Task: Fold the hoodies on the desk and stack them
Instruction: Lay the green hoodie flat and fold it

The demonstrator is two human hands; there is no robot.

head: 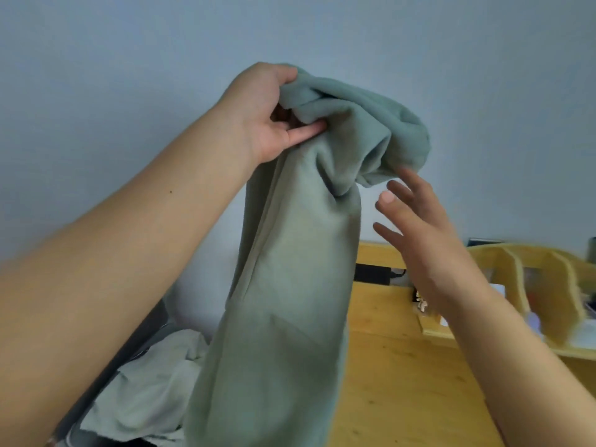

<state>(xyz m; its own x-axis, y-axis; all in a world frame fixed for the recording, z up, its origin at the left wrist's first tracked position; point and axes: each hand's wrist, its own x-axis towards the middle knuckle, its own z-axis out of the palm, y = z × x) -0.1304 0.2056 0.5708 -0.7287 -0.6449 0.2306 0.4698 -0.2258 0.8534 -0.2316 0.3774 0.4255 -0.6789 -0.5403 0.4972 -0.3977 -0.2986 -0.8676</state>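
Observation:
A sage-green hoodie (pixel 290 269) hangs in the air in front of the wall, bunched at its top. My left hand (pixel 267 108) grips that bunched top, fingers curled into the fabric. My right hand (pixel 416 227) is just to the right of the hoodie with its fingers spread and straight, the fingertips close to a hanging fold; I cannot tell whether they touch it. The hoodie's lower part drops out of view at the bottom edge. A paler green garment (pixel 154 388) lies crumpled at the lower left.
A wooden desk (pixel 403 382) fills the lower right. A wooden organiser with dividers (pixel 532 285) stands at its right, with small items inside. A black power strip (pixel 371 274) lies at the desk's back edge. A dark grey surface (pixel 129 343) runs under the paler garment.

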